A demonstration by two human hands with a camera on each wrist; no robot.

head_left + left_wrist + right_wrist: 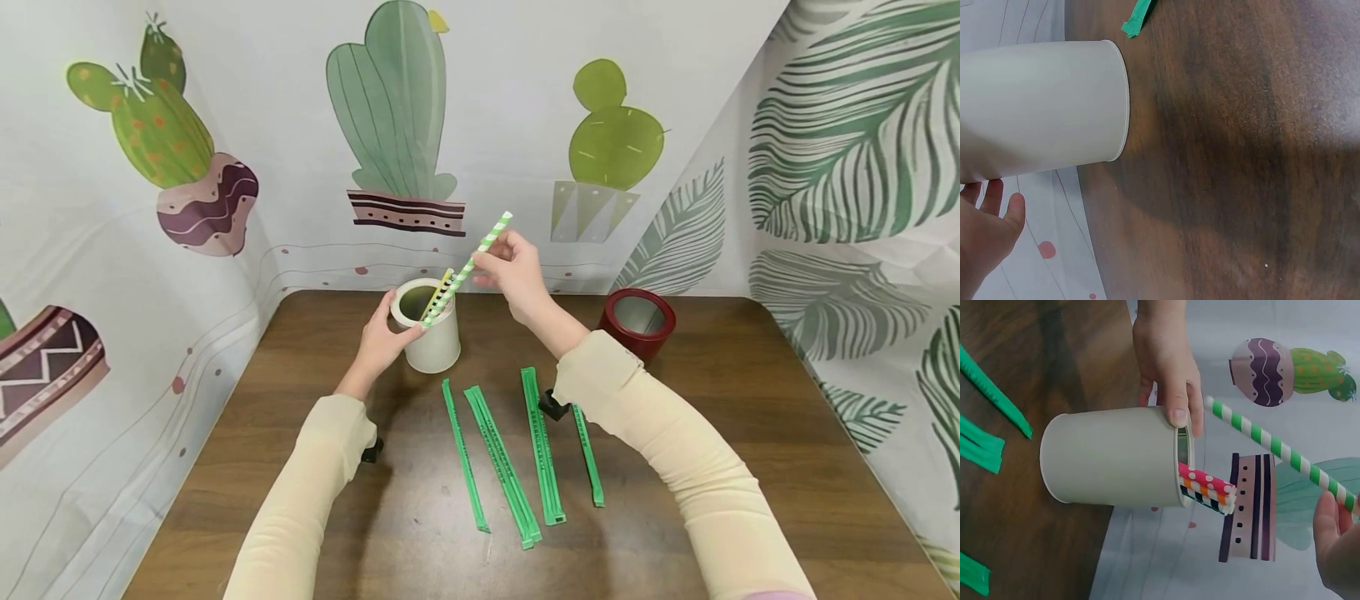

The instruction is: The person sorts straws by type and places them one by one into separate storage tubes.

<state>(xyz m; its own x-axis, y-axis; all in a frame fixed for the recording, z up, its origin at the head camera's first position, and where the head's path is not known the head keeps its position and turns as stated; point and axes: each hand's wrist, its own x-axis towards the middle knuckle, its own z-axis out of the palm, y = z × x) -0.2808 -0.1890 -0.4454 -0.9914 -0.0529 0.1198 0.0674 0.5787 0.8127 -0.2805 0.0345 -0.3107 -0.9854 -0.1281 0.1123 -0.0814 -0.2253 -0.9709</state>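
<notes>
My right hand (517, 271) pinches a green-and-white striped paper straw (1274, 446) near its upper end. The straw slants over a cream can (433, 348), its lower end just outside the rim in the right wrist view. At that can, my left hand (384, 340) holds the upper part, thumb over the rim and fingers along the side. Inside lean several straws, among them a pink one with white dots (1207, 479), an orange striped one (1204, 489) and a black-and-white striped one (1200, 499). A yellow straw (447, 279) also shows in the head view.
Several slim green packets with printing lie spread on the brown wooden table (420, 533), including a narrow one (465, 457) and a wider one (501, 462). A dark red can (637, 337) stands open at the back right, near the right forearm. Behind hangs a cactus-patterned cloth (510, 108).
</notes>
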